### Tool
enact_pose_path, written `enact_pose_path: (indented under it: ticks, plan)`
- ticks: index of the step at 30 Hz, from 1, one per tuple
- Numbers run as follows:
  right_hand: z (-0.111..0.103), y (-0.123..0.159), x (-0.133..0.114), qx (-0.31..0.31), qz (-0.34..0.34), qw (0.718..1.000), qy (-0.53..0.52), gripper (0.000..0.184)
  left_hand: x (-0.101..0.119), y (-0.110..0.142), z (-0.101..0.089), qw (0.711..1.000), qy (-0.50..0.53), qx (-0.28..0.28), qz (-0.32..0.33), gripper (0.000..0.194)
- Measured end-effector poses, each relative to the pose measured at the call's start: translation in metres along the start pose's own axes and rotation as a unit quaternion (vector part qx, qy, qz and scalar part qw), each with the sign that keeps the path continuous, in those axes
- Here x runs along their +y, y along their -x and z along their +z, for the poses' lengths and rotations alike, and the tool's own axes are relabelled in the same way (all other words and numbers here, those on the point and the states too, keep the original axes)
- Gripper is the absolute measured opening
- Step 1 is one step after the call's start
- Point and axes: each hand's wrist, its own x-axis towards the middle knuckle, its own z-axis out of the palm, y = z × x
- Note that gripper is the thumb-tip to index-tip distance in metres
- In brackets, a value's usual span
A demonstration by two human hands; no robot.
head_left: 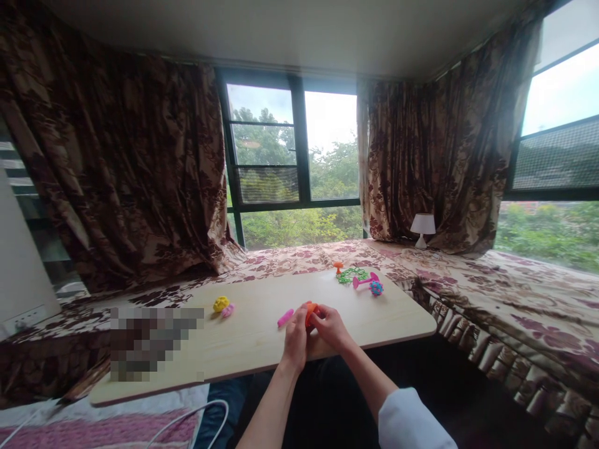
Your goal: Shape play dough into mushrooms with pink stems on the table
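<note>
Near the front edge of a pale wooden board table, my left hand (296, 337) and my right hand (331, 327) come together around a small orange piece (311, 313). Fingers of both hands are closed on it and hide much of its shape, so I cannot tell its kind. Just left of my left hand, a pink stick-shaped piece (285, 318) lies on the tabletop (253, 337). Farther left sit a yellow lump (221, 304) and a light pink lump (228, 310), side by side.
Toward the back right of the table are an orange mushroom-shaped piece (337, 267), a green stringy loop (352, 275), a pink dumbbell-shaped piece (365, 281) and a blue-and-pink knobbly ball (376, 288). A white lamp (422, 229) stands beyond. A white cable (224, 415) hangs below the front edge.
</note>
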Motion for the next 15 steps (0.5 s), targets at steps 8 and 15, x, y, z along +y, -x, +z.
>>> enact_pose_path:
  ticks: [8,15]
  plan:
    - [-0.002,0.0,0.001,0.008,0.0,1.0,0.003,0.021,0.003,0.001,0.001,1.0,-0.001,-0.019,-0.003,0.026]
    - [0.005,-0.001,0.009,0.013,0.015,1.0,0.002,0.021,0.002,0.0,0.002,1.0,0.002,-0.015,-0.008,0.028]
